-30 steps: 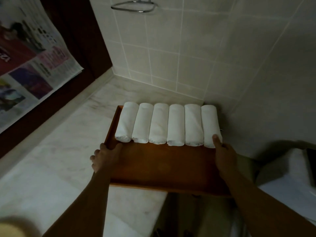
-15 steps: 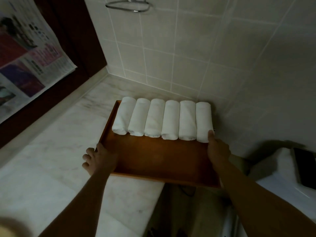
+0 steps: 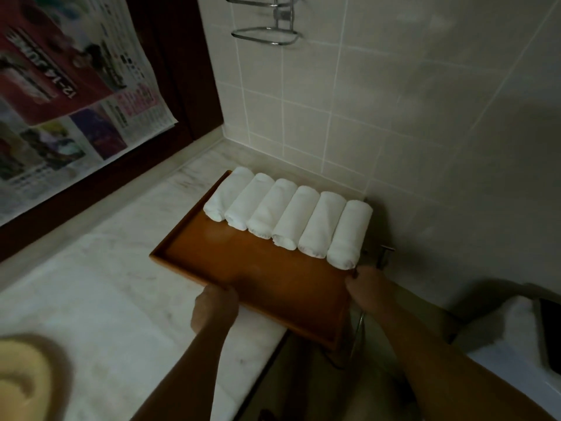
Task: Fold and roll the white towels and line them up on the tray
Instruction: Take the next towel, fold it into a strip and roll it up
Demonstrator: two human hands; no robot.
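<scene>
Since the earlier frame the brown wooden tray (image 3: pixel 267 268) had swung clockwise. Left hand (image 3: pixel 214 309) gripped its seven-o'clock rim, right hand (image 3: pixel 368 288) its four-o'clock edge. Six soft rolled white towels (image 3: pixel 288 217) lay along the far side, likely light but prone to rolling.

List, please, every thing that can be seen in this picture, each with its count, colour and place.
rolled towels: six, white, side by side along the far part of the tray
tray: one, brown wood, on the counter, its near right corner past the counter edge
counter: one, pale marble, below and left of the tray
wall tiles: many, cream, behind the tray
metal holder: one, silver, on the wall at the top
newspaper: one, printed in many colours, hanging at the left
left hand: one, grip on the tray's near edge
right hand: one, grip on the tray's right edge
</scene>
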